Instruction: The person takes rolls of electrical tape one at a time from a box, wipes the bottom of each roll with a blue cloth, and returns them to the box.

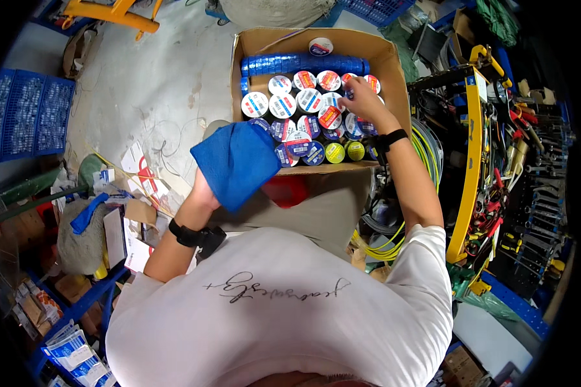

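Observation:
A blue cloth [237, 164] hangs over my left hand [204, 188], which is closed on it; the fingers are hidden under the fabric. The cloth overlaps the near left edge of an open cardboard box [394, 71]. Inside the box, rolls of tape with round labels stand in rows, such as a white-and-red one [330, 117] and a yellow-green one [335, 153]. My right hand [366, 104] reaches in from the right, its fingers bent around a tape roll [348, 78] that is mostly covered by the hand.
Along the box's far side lies a row of blue-wrapped rolls [303, 63], with a single roll [321, 46] beyond it. Coiled yellow and grey cables [426, 155] sit right of the box, beside a yellow-framed tool rack [469, 168]. Blue crates [29, 116] stand at left.

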`<state>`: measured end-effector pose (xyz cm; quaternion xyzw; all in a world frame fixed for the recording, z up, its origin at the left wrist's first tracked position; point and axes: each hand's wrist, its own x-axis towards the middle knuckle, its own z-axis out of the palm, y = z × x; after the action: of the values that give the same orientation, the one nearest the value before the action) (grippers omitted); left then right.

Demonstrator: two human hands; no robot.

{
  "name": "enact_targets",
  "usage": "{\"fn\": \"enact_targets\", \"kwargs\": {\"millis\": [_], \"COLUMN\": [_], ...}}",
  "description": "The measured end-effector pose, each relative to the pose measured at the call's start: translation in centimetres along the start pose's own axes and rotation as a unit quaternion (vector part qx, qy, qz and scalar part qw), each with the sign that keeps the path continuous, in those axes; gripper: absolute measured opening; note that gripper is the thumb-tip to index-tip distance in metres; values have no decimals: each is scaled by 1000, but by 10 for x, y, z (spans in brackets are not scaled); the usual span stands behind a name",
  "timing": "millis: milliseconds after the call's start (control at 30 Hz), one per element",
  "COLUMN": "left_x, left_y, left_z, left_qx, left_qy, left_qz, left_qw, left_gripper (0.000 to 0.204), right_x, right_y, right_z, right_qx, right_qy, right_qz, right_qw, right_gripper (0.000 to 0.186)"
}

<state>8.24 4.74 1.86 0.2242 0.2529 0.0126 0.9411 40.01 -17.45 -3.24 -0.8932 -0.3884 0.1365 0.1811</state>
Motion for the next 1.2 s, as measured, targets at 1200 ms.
{"fn": "enact_targets", "kwargs": {"millis": [1200], "left_x": [-28], "left_y": [16], "left_z": [-42], "left_qx": [-109], "left_qy": [-10], "left_qz": [28], "left_qw": [994], "left_gripper": [50], "right_x": [21], "right_y": [-75], "right_z": [44], "right_qx": [23], "right_qy": [-125], "right_qz": [-35], "right_qw": [991], "right_gripper": [68]}}
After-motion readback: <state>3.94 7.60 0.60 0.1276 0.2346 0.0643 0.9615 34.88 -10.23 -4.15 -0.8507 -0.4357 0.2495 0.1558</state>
